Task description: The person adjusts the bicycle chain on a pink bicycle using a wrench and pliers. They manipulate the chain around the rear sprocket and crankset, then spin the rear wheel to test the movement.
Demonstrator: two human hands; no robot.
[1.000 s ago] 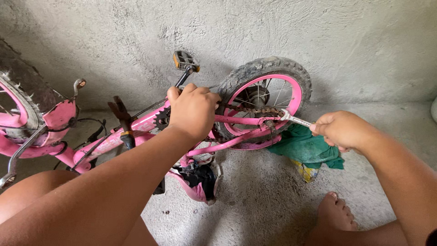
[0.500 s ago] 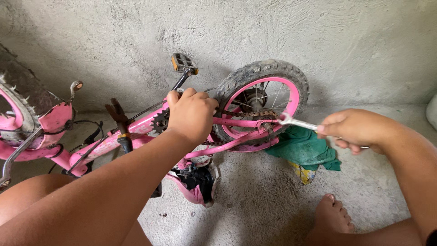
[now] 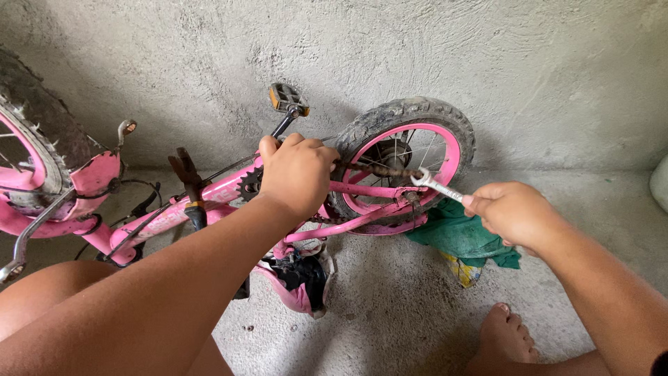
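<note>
Pink child's bicycle (image 3: 209, 198) lies upside down on the concrete floor (image 3: 390, 313), along the wall. Your left hand (image 3: 298, 170) is clamped on its frame beside the rear wheel (image 3: 407, 157). Your right hand (image 3: 511, 212) grips a metal wrench (image 3: 435, 184), head at the axle. A green cloth (image 3: 463, 237) lies beneath.

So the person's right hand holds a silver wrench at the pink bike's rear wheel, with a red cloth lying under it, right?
Not quite: the cloth is green, not red, as the head view shows. The rest holds: the right hand holds a silver wrench at the pink bike's rear wheel.
</note>
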